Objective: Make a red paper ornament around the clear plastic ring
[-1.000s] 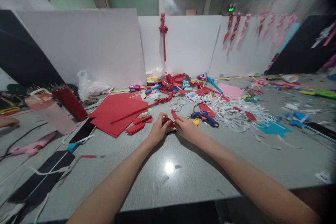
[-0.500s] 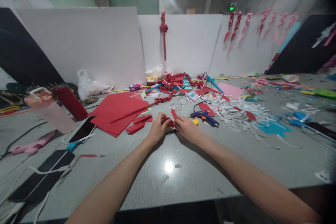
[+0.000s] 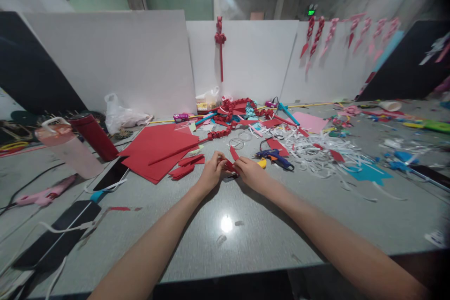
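Observation:
Between my two hands is a folded strip of red paper (image 3: pixel 229 165), its pointed end sticking up by the right fingers. My left hand (image 3: pixel 211 171) pinches one side of it, fingers closed. On the other side my right hand (image 3: pixel 250 171) grips it between thumb and fingers, which partly hide it. A dark object (image 3: pixel 230 177) lies under the hands, too covered to name. Left of my left hand lie folded red paper strips (image 3: pixel 184 168) and large red paper sheets (image 3: pixel 154 143). A blue glue gun (image 3: pixel 276 157) rests right of my right hand.
White paper shreds (image 3: pixel 316 150) are heaped on the right. On the left stand a water bottle (image 3: pixel 68 147) and a red flask (image 3: pixel 94 137), near a pink glue gun (image 3: pixel 47 192) and a black power bank (image 3: pixel 58 234). White panels (image 3: pixel 246 61) rise behind.
Both hands keep hold of the red paper strip in nearly the same place, with only slight finger movement. The whole view has shifted a little.

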Action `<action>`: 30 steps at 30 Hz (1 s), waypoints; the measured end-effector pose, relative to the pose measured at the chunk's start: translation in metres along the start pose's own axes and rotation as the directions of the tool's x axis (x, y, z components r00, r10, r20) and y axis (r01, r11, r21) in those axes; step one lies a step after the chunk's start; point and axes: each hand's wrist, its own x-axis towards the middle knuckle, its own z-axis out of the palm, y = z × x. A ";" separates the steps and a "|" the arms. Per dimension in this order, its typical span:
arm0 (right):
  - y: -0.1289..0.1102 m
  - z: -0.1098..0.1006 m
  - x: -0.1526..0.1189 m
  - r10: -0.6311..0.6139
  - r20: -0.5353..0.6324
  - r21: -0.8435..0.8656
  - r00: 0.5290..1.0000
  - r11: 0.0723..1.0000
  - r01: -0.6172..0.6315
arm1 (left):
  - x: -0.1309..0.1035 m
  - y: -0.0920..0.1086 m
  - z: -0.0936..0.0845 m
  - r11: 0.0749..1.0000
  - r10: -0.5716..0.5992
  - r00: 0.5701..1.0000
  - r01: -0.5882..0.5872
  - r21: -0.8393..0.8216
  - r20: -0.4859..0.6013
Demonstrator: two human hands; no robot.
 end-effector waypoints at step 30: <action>0.017 -0.019 0.036 0.319 0.049 0.336 0.947 0.887 -0.316 | 0.004 -0.005 -0.005 0.999 0.003 0.994 0.002 0.041 -0.113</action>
